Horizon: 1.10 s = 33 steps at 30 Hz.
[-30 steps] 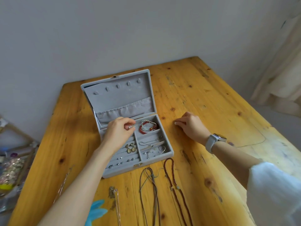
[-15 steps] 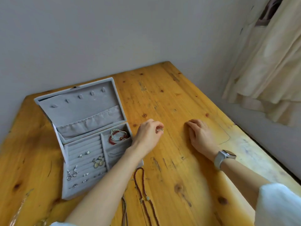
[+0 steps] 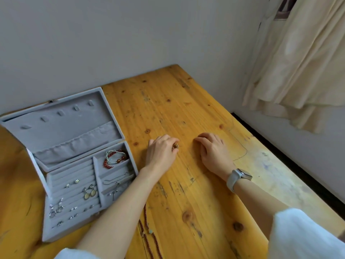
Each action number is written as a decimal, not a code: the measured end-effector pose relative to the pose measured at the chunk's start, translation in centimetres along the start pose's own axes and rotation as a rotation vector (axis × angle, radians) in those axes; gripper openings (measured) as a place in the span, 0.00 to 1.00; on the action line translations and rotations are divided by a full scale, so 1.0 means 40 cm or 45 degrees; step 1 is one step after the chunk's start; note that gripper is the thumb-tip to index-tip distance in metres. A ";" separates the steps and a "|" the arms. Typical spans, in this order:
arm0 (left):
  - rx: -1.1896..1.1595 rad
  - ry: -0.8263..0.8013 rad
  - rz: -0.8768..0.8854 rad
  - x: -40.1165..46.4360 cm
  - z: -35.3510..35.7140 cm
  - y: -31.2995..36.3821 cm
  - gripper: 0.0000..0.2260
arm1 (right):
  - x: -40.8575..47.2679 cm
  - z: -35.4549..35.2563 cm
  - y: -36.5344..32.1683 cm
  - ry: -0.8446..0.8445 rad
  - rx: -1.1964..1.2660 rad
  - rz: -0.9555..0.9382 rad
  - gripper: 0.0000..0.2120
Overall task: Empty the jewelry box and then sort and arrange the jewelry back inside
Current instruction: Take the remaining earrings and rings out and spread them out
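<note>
head view: the left hand is out over the wooden table, to the right of the jewelry box, fingers curled and pinching a small piece of jewelry at the fingertips; it is too small to say what kind of piece it is. the right hand lies beside it, apart from it, palm down on the wood with fingers loosely bent, grasping nothing. a pale watch sits on that wrist, and white sleeves show at the bottom edge.

the grey box stands open at the left of the table, its lid tilted back with a row of small hooks and a gathered pocket. in the top right compartment there is a red bead bracelet tangled with a pale one. the compartments below it hold thin silver chains. on the left, the ring rolls carry a pair of oval drop earrings, two small studs above them, and more little silver pieces lower down.

on the table just in front of the box, a dark red bead necklace runs towards the bottom edge, partly under the left forearm. a cream curtain hangs at the right against the white wall.
</note>
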<state>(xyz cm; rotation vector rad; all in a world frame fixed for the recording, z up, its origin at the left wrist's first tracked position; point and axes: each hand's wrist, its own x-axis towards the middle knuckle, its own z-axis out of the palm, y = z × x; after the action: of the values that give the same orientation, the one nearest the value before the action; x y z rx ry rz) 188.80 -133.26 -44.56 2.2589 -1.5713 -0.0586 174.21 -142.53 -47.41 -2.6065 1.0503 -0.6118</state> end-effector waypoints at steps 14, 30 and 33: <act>0.028 0.435 -0.207 -0.201 -0.134 -0.152 0.09 | 0.005 0.026 -0.218 0.086 0.193 -0.213 0.13; 0.098 0.566 -0.782 -0.472 -0.199 -0.416 0.19 | 0.051 0.193 -0.684 -0.476 0.065 -0.828 0.14; 0.110 0.608 -0.784 -0.466 -0.186 -0.412 0.16 | 0.044 0.201 -0.682 -0.424 0.106 -0.881 0.13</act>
<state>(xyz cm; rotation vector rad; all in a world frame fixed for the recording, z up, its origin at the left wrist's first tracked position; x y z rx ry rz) 198.48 -109.25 -46.61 2.4949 -0.6254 0.3605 195.38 -123.93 -43.29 -2.8294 0.0060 -0.3132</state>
